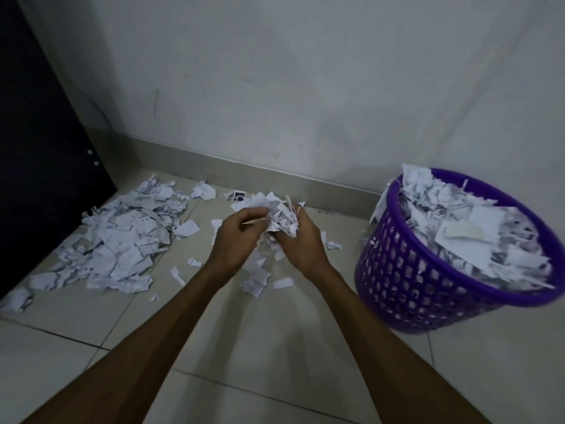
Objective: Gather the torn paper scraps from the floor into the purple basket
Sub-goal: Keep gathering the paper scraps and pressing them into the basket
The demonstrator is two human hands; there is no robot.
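Observation:
Both my hands are raised over the tiled floor and cup a bunch of torn paper scraps [279, 214] between them. My left hand [237, 240] grips the bunch from the left, my right hand [301, 243] from the right. The purple basket [428, 276] stands at the right, to the right of my hands, heaped above its rim with white scraps. A large pile of scraps [122, 243] lies on the floor at the left. Smaller loose scraps [256, 280] lie scattered below my hands.
A dark cabinet [36, 154] stands against the left edge, next to the large pile. The white wall [305, 87] and its skirting run behind the scraps. Bare tiles [260, 347] fill the foreground under my forearms.

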